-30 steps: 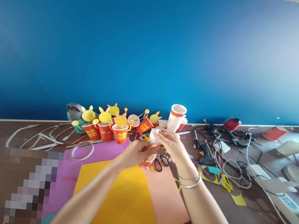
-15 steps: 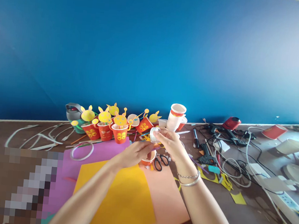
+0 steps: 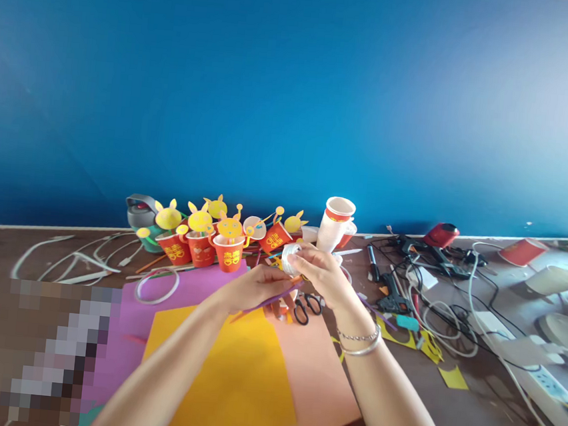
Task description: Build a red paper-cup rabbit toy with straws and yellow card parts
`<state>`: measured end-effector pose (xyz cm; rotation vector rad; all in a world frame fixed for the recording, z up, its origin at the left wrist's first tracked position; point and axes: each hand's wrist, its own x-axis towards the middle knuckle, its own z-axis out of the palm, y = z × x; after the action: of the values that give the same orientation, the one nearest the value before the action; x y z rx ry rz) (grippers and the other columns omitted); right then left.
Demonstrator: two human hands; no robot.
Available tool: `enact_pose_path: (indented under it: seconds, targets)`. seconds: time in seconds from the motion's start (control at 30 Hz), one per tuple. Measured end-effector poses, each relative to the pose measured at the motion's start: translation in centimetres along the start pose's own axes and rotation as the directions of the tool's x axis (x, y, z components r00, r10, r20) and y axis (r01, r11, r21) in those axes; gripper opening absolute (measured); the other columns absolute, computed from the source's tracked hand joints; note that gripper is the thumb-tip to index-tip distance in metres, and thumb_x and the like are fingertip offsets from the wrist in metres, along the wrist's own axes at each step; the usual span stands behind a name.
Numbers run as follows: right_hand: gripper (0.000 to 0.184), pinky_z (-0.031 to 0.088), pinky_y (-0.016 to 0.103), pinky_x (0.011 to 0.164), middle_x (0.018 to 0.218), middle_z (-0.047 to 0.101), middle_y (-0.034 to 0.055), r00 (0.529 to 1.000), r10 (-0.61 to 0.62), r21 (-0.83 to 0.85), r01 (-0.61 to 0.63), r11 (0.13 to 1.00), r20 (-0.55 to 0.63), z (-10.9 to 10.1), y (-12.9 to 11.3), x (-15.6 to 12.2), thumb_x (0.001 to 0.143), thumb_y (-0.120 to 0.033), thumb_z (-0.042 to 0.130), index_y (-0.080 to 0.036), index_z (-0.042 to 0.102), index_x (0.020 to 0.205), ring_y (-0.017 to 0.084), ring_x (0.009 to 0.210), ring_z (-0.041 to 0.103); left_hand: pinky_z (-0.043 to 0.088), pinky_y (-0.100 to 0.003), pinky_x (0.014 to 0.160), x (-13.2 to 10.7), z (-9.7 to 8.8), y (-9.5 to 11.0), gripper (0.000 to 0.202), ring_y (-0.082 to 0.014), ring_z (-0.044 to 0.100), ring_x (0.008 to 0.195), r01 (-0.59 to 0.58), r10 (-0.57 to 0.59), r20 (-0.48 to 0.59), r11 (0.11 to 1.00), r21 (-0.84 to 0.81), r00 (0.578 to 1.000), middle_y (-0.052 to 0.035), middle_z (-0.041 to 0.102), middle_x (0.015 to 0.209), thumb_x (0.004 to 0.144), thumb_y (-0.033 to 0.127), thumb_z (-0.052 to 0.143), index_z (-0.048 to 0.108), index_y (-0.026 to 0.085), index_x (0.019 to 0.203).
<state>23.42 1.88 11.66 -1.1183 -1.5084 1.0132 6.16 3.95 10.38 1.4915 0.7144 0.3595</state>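
My right hand (image 3: 321,273) is clamped round a white cup (image 3: 290,257), and my left hand (image 3: 256,291) pinches a stick (image 3: 268,302) against it. The red cups (image 3: 200,248) with yellow ears stand finished behind. Mine looks barely begun.

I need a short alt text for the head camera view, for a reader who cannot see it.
A person's right hand holds a small white paper cup while the left hand holds a thin purple stick, above coloured paper sheets. Red paper cups with yellow rabbit faces stand by the blue wall.
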Motion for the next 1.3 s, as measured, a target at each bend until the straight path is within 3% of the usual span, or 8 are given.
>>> enact_pose_path:
  seconds: [0.27, 0.53, 0.77, 0.93, 1.03, 1.17, 1.3]
  targets:
    - [0.03, 0.041, 0.03, 0.072, 0.088, 0.06, 0.0044, 0.999, -0.032, -0.065, 0.029, 0.997, -0.042, 0.2, 0.2, 0.2, 0.081, -0.043, 0.061, -0.017, 0.064, 0.066, 0.018, 0.081, 0.056, 0.048, -0.029, 0.069, 0.3, 0.4, 0.1, 0.044, -0.0144, 0.06, 0.069, -0.057, 0.051, -0.056, 0.992, -0.113, 0.997, -0.0056, 0.065, 0.077, 0.073, 0.055, 0.067, 0.068, 0.013, 0.087]
    - [0.03, 0.043, 0.03, 0.075, 0.091, 0.062, 0.0056, 0.998, -0.045, -0.095, 0.041, 0.995, -0.043, 0.2, 0.3, 0.2, 0.08, -0.043, 0.062, -0.017, 0.065, 0.066, 0.02, 0.086, 0.058, 0.041, -0.023, 0.054, 0.4, 0.5, -0.1, 0.043, -0.0116, 0.054, 0.058, -0.085, 0.084, -0.083, 0.996, -0.005, 0.993, -0.0044, 0.062, 0.069, 0.078, 0.054, 0.062, 0.069, 0.012, 0.081]
    - [0.04, 0.041, 0.028, 0.06, 0.065, 0.058, 0.0023, 0.997, 0.034, 0.019, -0.033, 0.999, -0.064, 0.9, 0.4, 0.0, 0.084, -0.052, 0.055, -0.017, 0.062, 0.066, 0.016, 0.067, 0.054, 0.045, -0.025, 0.062, 0.3, -0.3, -0.4, 0.038, -0.0154, 0.058, 0.065, -0.139, 0.148, -0.067, 0.983, 0.119, 0.987, -0.005, 0.066, 0.07, 0.081, 0.051, 0.059, 0.071, 0.015, 0.075]
    - [0.035, 0.042, 0.033, 0.081, 0.097, 0.064, 0.0082, 0.998, -0.046, -0.096, 0.042, 0.995, -0.039, 1.0, 0.0, -0.2, 0.082, -0.045, 0.061, -0.018, 0.062, 0.059, 0.023, 0.096, 0.059, 0.048, -0.027, 0.064, 0.6, 0.0, -0.9, 0.038, -0.017, 0.062, 0.067, -0.097, 0.097, -0.023, 0.995, -0.017, 0.995, -0.0051, 0.068, 0.074, 0.076, 0.054, 0.064, 0.07, 0.016, 0.08]
    - [0.037, 0.04, 0.036, 0.09, 0.104, 0.064, 0.0101, 0.999, -0.04, -0.084, 0.04, 0.996, -0.006, 1.1, -0.4, -0.2, 0.083, -0.044, 0.06, -0.018, 0.062, 0.056, 0.027, 0.11, 0.056, 0.046, -0.025, 0.058, 0.8, 0.5, -1.1, 0.039, -0.0165, 0.062, 0.065, -0.056, 0.056, -0.014, 0.998, -0.014, 0.998, -0.0054, 0.067, 0.073, 0.074, 0.054, 0.065, 0.068, 0.015, 0.076]
    - [0.034, 0.042, 0.037, 0.093, 0.118, 0.061, 0.0113, 0.991, -0.11, -0.052, 0.114, 0.992, 0.073, 1.3, -0.7, -0.4, 0.084, -0.046, 0.059, -0.018, 0.068, 0.067, 0.026, 0.114, 0.055, 0.042, -0.024, 0.052, 1.0, 0.8, -1.3, 0.034, -0.0146, 0.058, 0.059, -0.015, 0.015, -0.122, 1.0, 0.005, 0.992, -0.0027, 0.064, 0.067, 0.074, 0.047, 0.067, 0.066, 0.015, 0.086]
    - [0.023, 0.04, 0.038, 0.1, 0.129, 0.054, 0.0093, 0.971, -0.214, -0.096, 0.224, 0.97, 0.105, 1.1, -0.9, -0.9, 0.082, -0.042, 0.065, -0.021, 0.07, 0.077, 0.026, 0.123, 0.049, 0.043, -0.026, 0.057, 1.2, 0.5, -1.1, 0.03, -0.0143, 0.057, 0.059, -0.106, 0.095, -0.211, 0.993, -0.042, 0.973, -0.0035, 0.062, 0.065, 0.074, 0.043, 0.067, 0.063, 0.012, 0.074]
